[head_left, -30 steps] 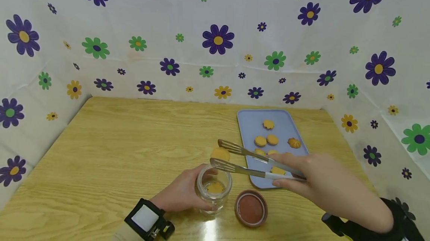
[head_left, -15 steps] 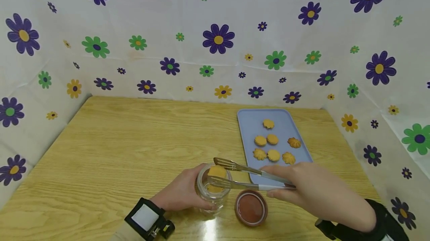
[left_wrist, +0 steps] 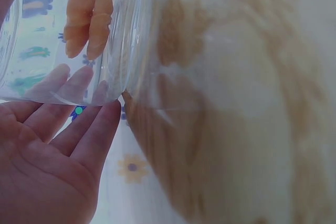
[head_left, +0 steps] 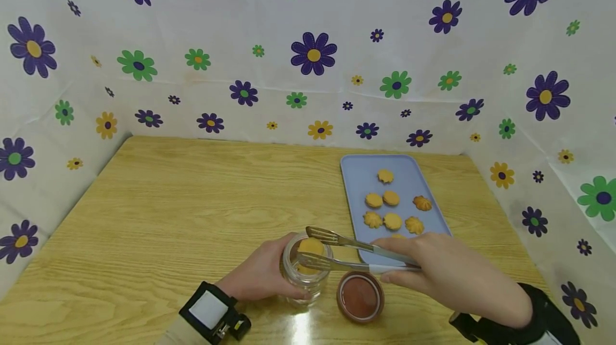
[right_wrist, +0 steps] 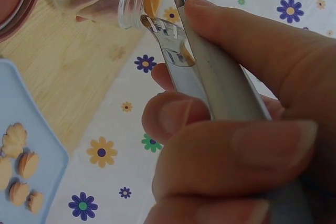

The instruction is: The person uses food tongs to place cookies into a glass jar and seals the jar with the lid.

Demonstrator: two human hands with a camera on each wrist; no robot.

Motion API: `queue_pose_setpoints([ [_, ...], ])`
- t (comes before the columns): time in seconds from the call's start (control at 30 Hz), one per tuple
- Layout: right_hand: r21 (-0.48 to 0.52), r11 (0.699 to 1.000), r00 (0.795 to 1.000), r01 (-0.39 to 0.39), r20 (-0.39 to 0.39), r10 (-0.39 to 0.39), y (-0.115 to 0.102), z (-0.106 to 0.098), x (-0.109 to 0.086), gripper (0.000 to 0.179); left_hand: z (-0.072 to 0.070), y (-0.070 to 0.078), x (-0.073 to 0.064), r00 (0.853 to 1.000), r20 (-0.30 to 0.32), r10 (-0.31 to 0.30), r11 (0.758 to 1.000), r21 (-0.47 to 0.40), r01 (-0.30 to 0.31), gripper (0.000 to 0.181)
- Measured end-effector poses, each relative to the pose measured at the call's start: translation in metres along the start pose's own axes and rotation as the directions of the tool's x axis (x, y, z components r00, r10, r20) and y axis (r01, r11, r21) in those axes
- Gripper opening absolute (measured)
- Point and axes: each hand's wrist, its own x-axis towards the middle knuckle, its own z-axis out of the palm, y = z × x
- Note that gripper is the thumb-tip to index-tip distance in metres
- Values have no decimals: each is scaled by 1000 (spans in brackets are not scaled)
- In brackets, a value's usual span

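The round cookie [head_left: 311, 246] is right at the mouth of the glass jar [head_left: 308, 282] now, between the tips of the tongs [head_left: 346, 266]; a second ago it hung higher, just beyond the rim. From here I can't tell how far past the rim it sits, but I'd say the carrying is nearly over and only the release is left. Under it, low in the glass, lie what look like two cookie pieces [left_wrist: 79, 22]. The left hand [head_left: 260, 274] has stayed curled round the jar, fingers on one side, thumb on the other. The right hand [head_left: 447, 267] is closed firmly on the tong handles. Just beside the jar lies the brown lid [head_left: 360, 298], and beyond that the blue tray [head_left: 358, 171] with more cookies [head_left: 391, 198], all on the wooden table [head_left: 192, 200].
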Motion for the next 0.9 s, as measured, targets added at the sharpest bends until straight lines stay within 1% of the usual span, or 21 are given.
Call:
queue_pose_setpoints([
  [0.17, -5, 1000, 1000, 10, -21, -10, 0, 2, 1, 61, 0, -1, 0, 1000, 10, -5, 1000, -6, 5, 88],
  [0.37, 19, 999, 999, -43, 4, 43, -1, 1, 3, 61, -1, -1, 1, 1000, 14, -14, 1000, -5, 14, 89],
  [0.57, 26, 998, 998, -58, -5, 58, 0, -2, 0, 66, -1, 0, 1, 1000, 14, -14, 1000, 0, 14, 89],
  [0.77, 52, 993, 993, -105, -53, 108, 5, -9, -6, 72, -1, -1, 1, 1000, 16, -14, 1000, -6, 14, 89],
  [0.9, 69, 986, 984, -150, -84, 156, 14, -17, -9, 78, -1, -1, 0, 1000, 18, -12, 1000, -6, 12, 91],
])
